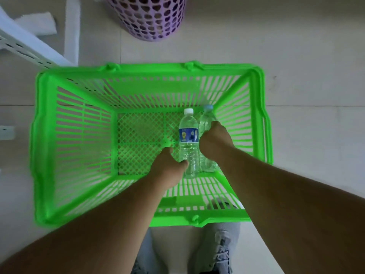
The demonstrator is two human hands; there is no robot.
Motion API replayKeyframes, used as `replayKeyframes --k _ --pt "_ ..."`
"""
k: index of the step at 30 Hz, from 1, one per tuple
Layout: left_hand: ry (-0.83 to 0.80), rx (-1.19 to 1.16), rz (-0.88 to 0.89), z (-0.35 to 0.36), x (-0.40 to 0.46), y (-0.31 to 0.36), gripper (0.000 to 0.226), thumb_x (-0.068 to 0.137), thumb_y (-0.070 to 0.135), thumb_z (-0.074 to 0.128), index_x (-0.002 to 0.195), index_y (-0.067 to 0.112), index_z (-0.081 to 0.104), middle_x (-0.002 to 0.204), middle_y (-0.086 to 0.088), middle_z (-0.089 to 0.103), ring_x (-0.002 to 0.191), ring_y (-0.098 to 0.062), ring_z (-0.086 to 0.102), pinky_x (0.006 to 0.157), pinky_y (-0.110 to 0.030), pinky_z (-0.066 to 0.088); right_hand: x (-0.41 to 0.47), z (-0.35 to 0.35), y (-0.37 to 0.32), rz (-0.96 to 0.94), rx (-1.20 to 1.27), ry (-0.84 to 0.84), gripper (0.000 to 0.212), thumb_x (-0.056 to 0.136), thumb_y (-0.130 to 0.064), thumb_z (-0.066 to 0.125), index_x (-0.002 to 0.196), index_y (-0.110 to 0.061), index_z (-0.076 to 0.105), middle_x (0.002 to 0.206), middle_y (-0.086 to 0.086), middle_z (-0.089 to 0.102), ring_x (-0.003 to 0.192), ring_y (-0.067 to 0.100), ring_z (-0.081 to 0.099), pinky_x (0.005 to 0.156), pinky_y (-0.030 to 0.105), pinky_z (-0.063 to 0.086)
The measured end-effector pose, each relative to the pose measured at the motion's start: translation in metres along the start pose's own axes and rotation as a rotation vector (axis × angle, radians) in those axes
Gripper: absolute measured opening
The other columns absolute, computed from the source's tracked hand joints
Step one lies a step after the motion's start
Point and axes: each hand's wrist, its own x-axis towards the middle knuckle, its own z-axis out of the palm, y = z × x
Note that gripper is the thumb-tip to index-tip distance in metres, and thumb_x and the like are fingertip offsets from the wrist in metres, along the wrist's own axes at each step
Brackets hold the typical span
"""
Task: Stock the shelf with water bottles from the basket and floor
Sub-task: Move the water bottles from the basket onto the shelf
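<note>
Inside the green slatted plastic basket (51, 135), two clear plastic water bottles lie caps-away: right hand (215, 142) grips the unlabelled bottle (205, 123); left hand (167, 171) closes on the blue-labelled bottle (188, 135).

No legible wording anywhere. Blue label (188, 136) around the white-capped bottle (188, 143), near the right wall of the green basket (79, 135): yellow bulb-like emblem, lettering too blurred to read.
</note>
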Motion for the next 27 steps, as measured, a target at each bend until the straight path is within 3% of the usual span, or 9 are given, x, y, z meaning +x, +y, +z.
replayKeyframes --k 4,6,8,12,14,17,21,24,27 --pt "-0.020 -0.020 0.028 0.014 0.026 0.004 0.071 0.089 0.040 0.068 0.148 0.017 0.035 0.143 -0.006 0.051 0.062 0.001 0.051 0.051 -0.016 0.039 0.028 0.008 -0.006 0.062 0.004 0.077 0.052 0.083 -0.003 0.056 0.133 -0.004 0.041 0.135 0.014 0.051 0.124 0.035 0.052 0.094 0.034 0.045" --pt "-0.029 -0.021 0.055 0.021 0.036 0.002 0.071 0.085 0.043 0.071 0.144 0.017 0.041 0.142 -0.007 0.053 0.085 -0.009 0.061 0.063 -0.018 0.043 0.032 0.013 -0.009 0.079 -0.048 0.099 0.053 0.083 -0.007 0.060 0.133 -0.007 0.042 0.136 0.012 0.052 0.125 0.033 0.052 0.100 0.038 0.047" --pt "-0.025 -0.028 0.044 0.026 0.043 -0.002 0.074 0.081 0.046 0.074 0.142 0.017 0.045 0.142 -0.008 0.053 0.112 -0.019 0.061 0.080 -0.023 0.045 0.034 0.019 -0.011 0.056 -0.133 0.130 0.053 0.084 -0.011 0.061 0.134 -0.008 0.042 0.135 0.011 0.051 0.125 0.032 0.050 0.101 0.038 0.045" --pt "-0.008 -0.064 -0.032 0.023 0.049 -0.010 0.079 0.077 0.049 0.077 0.142 0.017 0.045 0.144 -0.007 0.051 0.121 -0.023 0.058 0.093 -0.029 0.049 0.045 0.018 -0.014 0.023 -0.138 0.162 0.045 0.089 -0.012 0.055 0.132 -0.007 0.044 0.134 0.014 0.048 0.123 0.032 0.050 0.098 0.035 0.044" --pt "-0.013 -0.071 -0.059 0.020 0.052 -0.014 0.085 0.077 0.051 0.076 0.146 0.014 0.040 0.149 -0.008 0.047 0.126 -0.025 0.055 0.094 -0.026 0.045 0.055 0.019 -0.015 0.033 -0.066 0.149 0.040 0.092 -0.023 0.054 0.130 -0.009 0.049 0.132 0.013 0.050 0.121 0.033 0.053 0.094 0.034 0.046" --pt "-0.017 -0.046 -0.078 0.011 0.055 -0.016 0.090 0.080 0.054 0.073 0.149 0.011 0.034 0.154 -0.010 0.040 0.132 -0.027 0.050 0.088 -0.023 0.037 0.070 0.028 -0.014 0.028 -0.045 0.099 0.051 0.090 -0.049 0.054 0.127 -0.012 0.054 0.127 0.015 0.057 0.115 0.033 0.059 0.087 0.033 0.048" --pt "-0.024 -0.025 -0.081 0.004 0.058 -0.016 0.080 0.083 0.049 0.072 0.143 0.008 0.040 0.142 -0.011 0.052 0.120 -0.026 0.057 0.084 -0.024 0.039 0.084 0.041 -0.012 -0.003 0.040 -0.038 0.059 0.086 -0.056 0.063 0.116 -0.007 0.057 0.099 0.012 0.062 0.088 0.028 0.063 0.067 0.029 0.042" --pt "-0.040 -0.062 -0.072 0.002 0.067 -0.024 0.046 0.078 0.047 0.078 0.110 0.020 0.059 0.106 0.004 0.065 0.084 -0.009 0.061 0.070 -0.021 0.044 0.088 0.042 -0.008 -0.031 0.123 -0.075 0.056 0.084 -0.054 0.067 0.112 -0.005 0.061 0.085 0.006 0.060 0.074 0.022 0.060 0.060 0.027 0.044" --pt "-0.044 -0.111 -0.080 -0.001 0.069 -0.029 0.028 0.076 0.040 0.081 0.084 0.025 0.059 0.083 0.009 0.064 0.071 -0.005 0.060 0.062 -0.019 0.045 0.086 0.038 -0.005 -0.023 0.098 -0.066 0.056 0.080 -0.055 0.072 0.107 -0.008 0.061 0.075 0.003 0.055 0.058 0.016 0.052 0.046 0.023 0.032"
